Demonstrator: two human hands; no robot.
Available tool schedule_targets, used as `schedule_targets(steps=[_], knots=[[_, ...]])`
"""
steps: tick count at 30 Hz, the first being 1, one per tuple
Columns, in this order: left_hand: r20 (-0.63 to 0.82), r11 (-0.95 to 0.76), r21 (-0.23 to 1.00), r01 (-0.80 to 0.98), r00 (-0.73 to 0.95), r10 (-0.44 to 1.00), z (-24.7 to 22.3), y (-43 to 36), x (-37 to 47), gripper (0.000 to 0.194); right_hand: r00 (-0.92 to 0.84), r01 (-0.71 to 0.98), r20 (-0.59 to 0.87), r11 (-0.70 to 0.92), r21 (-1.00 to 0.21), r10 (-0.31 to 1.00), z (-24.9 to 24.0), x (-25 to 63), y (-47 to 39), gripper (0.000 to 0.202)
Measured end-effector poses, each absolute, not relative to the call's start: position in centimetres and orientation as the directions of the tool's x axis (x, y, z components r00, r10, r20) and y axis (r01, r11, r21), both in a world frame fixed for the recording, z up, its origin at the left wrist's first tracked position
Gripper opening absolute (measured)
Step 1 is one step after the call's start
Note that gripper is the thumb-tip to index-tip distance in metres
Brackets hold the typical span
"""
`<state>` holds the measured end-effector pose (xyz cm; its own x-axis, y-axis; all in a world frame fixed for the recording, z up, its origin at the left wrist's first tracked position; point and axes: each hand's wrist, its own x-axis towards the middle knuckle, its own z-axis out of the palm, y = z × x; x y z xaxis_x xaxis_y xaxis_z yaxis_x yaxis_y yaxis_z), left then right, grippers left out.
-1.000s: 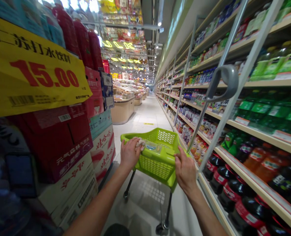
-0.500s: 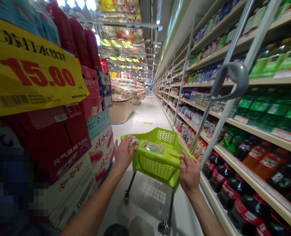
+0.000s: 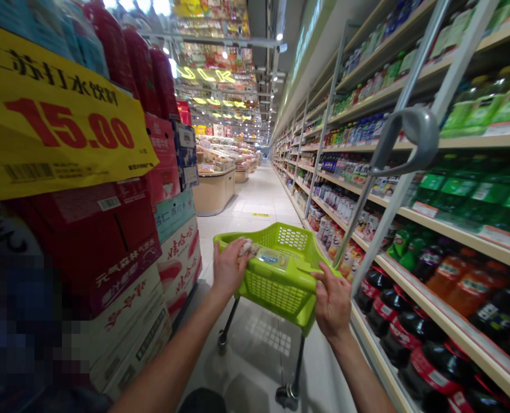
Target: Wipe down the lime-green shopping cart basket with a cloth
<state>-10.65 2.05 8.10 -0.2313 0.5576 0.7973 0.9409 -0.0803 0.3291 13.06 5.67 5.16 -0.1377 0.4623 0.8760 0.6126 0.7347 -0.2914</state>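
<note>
A lime-green plastic shopping cart (image 3: 276,287) with a grid basket stands in front of me. My left hand (image 3: 229,267) is closed around a crumpled, pale cloth (image 3: 249,247) and presses it on the left part of the cart's handle. A clear label panel (image 3: 272,258) with a blue and white print sits in the middle of the handle, just right of the cloth. At the handle's right end my right hand (image 3: 333,295) is closed on the cart, its index finger lying along the top.
Stacked drink cartons (image 3: 175,252) and a yellow price sign (image 3: 65,120) crowd the left. Shelves of bottles (image 3: 435,344) line the right, with a slanted metal pole and grey handle (image 3: 405,140) before them. A tiled aisle (image 3: 261,195) runs ahead past a display counter (image 3: 214,192).
My left hand has slid the cloth to the right along the handle, towards the label panel. The right hand and the cart have stayed almost in place.
</note>
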Motion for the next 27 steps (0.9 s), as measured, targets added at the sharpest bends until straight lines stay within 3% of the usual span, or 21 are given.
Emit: schedule_targets(steps=[4,6,12,14,21,23,27], knots=[[0.779,-0.304,0.189,0.934,0.046,0.625,8.7,1.9,-5.7,0.027,-0.130,0.611,0.879,0.736,-0.293,0.458,5.1,13.2,5.8,0.036],[0.756,-0.325,0.177,0.929,0.084,0.649,9.0,1.7,-5.5,0.027,-0.150,0.612,0.877,0.739,-0.281,0.457,5.2,13.4,5.8,0.036],[0.758,-0.081,0.346,0.935,-0.228,0.611,8.7,1.9,-11.7,0.025,-0.174,0.610,0.877,0.748,-0.261,0.448,5.3,13.2,5.5,0.037],[0.764,-0.096,0.357,0.929,-0.232,0.602,8.5,1.9,-11.1,0.025,-0.135,0.624,0.886,0.733,-0.271,0.443,5.2,13.0,5.6,0.037],[0.725,-0.350,0.187,0.918,0.111,0.679,9.2,1.3,-2.8,0.031,-0.137,0.622,0.888,0.735,-0.268,0.440,5.0,13.1,5.7,0.037],[0.711,-0.299,0.203,0.933,0.070,0.700,9.5,1.3,-3.9,0.031,-0.168,0.616,0.881,0.745,-0.257,0.442,5.1,13.3,5.7,0.038],[0.713,-0.058,0.320,0.946,-0.200,0.672,9.8,1.7,-8.7,0.026,-0.175,0.619,0.885,0.748,-0.241,0.430,5.1,13.2,5.6,0.039]])
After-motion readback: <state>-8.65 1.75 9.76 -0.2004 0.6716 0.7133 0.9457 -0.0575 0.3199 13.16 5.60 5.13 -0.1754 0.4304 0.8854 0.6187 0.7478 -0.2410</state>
